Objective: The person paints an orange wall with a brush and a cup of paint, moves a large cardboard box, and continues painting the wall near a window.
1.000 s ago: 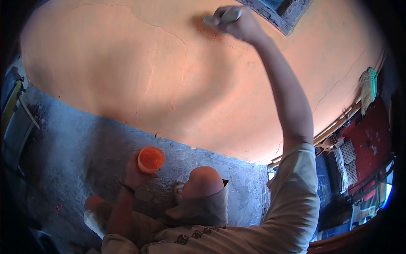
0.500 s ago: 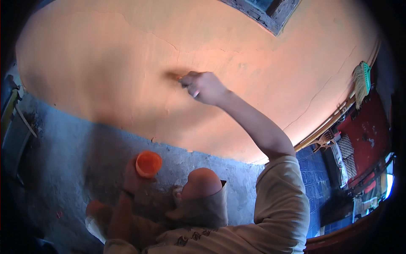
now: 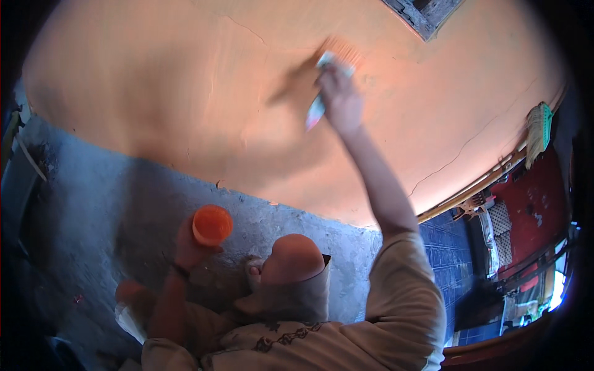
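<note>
In my right hand (image 3: 341, 102) is a paintbrush (image 3: 314, 115), gripped by its pale handle with a pinkish end. Its wide orange-coated bristles press on the peach-orange wall (image 3: 204, 93) at the upper middle, and the hand is slightly blurred. Lower left, over the floor, my left hand (image 3: 193, 246) is wrapped round a cup of orange paint (image 3: 212, 226), whose open top faces up. Most of that hand's fingers are hidden behind the cup.
Grey rough floor (image 3: 334, 238) meets the wall's lower edge. A wooden window frame (image 3: 424, 18) is at the top. At right, a green-headed broom (image 3: 539, 133) leans on the wall near bamboo poles (image 3: 473, 188), a red surface (image 3: 535, 210) and blue floor tiles (image 3: 442, 247).
My right hand has swung up and to the right along the wall, and the brush now shows bristles-up. My left hand still holds the cup in about the same place.
</note>
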Tool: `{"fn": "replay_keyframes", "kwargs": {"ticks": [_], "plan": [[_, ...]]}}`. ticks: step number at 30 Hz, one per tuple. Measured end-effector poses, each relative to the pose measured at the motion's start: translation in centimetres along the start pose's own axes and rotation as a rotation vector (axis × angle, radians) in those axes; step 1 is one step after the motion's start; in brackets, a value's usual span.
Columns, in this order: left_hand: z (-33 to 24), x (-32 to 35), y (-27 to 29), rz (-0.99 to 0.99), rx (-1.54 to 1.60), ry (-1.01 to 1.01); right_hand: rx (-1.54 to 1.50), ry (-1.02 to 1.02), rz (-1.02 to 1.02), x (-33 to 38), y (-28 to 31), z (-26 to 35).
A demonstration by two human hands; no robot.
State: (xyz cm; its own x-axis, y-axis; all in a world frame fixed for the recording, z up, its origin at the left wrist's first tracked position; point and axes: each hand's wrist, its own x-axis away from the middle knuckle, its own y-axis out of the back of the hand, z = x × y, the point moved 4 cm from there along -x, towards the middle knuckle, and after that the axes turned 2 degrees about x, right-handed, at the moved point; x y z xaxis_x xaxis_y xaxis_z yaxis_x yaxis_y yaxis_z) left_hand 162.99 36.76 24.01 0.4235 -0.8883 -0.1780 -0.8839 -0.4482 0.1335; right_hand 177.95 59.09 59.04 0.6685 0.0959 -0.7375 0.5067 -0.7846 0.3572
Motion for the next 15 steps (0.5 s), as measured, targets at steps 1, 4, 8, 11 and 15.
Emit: {"fn": "replay_keyframes", "kwargs": {"ticks": [1, 4, 8, 11, 15], "plan": [[-0.5, 0.1, 0.1, -0.019, 0.034, -0.028, -0.083, 0.018, 0.091, 2.8, -1.2, 2.5], [-2.0, 0.3, 0.5, -0.055, 0.027, -0.089, -0.279, 0.175, 0.654, 9.7, -4.3, 8.2], [-2.7, 0.8, 1.2, -0.111, -0.066, 0.008, -0.688, 0.041, 0.555, 5.4, -3.2, 3.9], [-2.5, 0.8, 1.2, -0.088, -0.023, -0.016, -0.786, -0.103, 0.244, -3.1, -0.2, -4.3], [-1.2, 0.6, 0.7, -0.069, -0.031, 0.026, -0.41, 0.029, -0.083, -6.9, 1.1, -5.7]]}}
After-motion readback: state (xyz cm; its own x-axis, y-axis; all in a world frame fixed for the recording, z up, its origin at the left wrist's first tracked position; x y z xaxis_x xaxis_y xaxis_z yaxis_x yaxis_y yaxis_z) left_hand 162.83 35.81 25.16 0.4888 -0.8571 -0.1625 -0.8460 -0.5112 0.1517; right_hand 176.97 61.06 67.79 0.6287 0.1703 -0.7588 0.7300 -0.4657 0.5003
